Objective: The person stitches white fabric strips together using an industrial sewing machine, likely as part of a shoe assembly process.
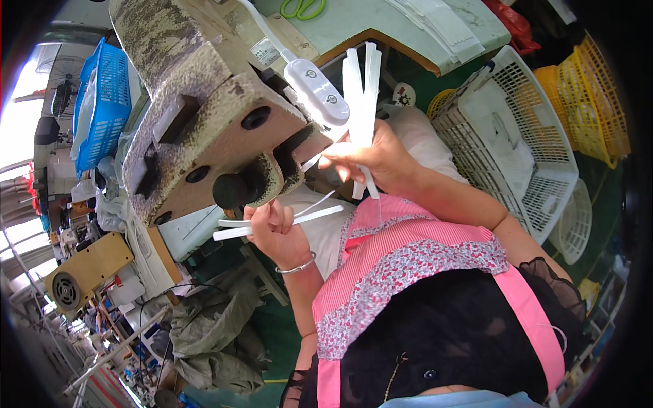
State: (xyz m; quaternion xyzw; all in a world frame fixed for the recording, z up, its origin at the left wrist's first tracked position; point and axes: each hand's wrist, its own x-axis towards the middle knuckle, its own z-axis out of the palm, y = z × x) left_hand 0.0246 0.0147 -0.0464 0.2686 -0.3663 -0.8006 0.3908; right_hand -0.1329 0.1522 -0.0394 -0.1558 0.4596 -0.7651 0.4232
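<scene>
My right hand [384,161] is closed around several flat white strips [361,95]. They fan upward from the fingers, and their lower ends hang below the hand. Its thumb and fingertips are at a short white piece close to the machine's edge. My left hand [277,234], a bracelet at its wrist, is closed on white strips [318,215] that stick out on both sides of the fist. Just above both hands is the worn, speckled head of what looks like a sewing machine [224,166], with a dark round knob [231,190]. I cannot make out its needle area.
A white two-button control [318,92] on a cable is beside the machine. More white strips [435,27] and green-handled scissors [303,8] lie on the table. White [544,160] and yellow baskets [592,102] stand right; a blue basket [105,109] is left. Grey-green cloth [214,333] hangs lower left.
</scene>
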